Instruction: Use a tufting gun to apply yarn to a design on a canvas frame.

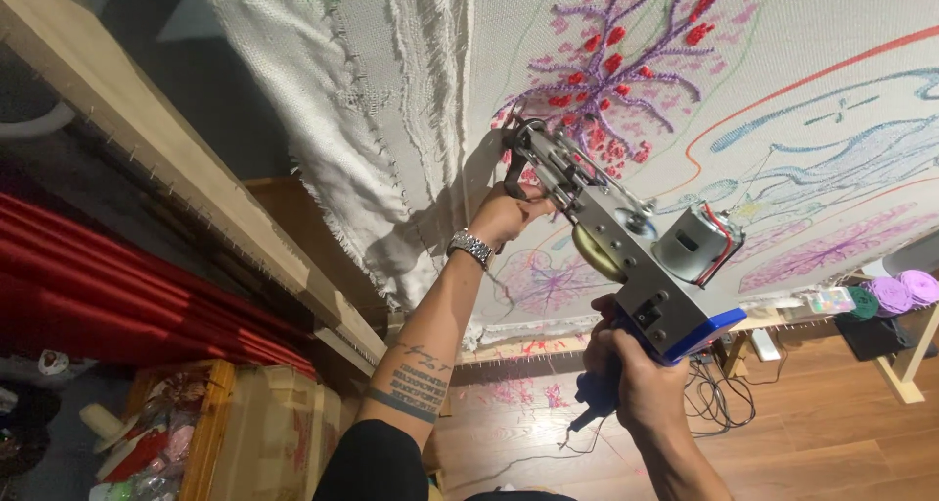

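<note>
Head view shows my right hand (641,379) low in the frame, fingers clenched around the blue handle of a tufting gun (626,247), which I hold up at an angle so its metal nose points into the stretched backing cloth (421,80). My left hand (504,212) is higher, up at the front of the gun, fingers wrapped on the black front grip just beside the needle end, right against the cloth. A metal wristwatch (471,248) sits on my left wrist. The gun's grey body carries a round silver motor (696,244) with red and black wires on its upper side. The tip of the gun meets the cloth at the lower edge of a tufted branch motif (611,66) in purple yarn with red spots. To the right of it the cloth bears drawn outlines in blue, red and green, and pale purple sketched patches lower down. The cloth hangs on a wooden frame (196,188) edged with small nails; its loose fringed edge droops at the left. Below lies a wooden floor (812,432) with tangled black cables (719,398). Balls of green and purple yarn (895,294) rest at the far right, and red fabric (117,286) bunches at the left.
</note>
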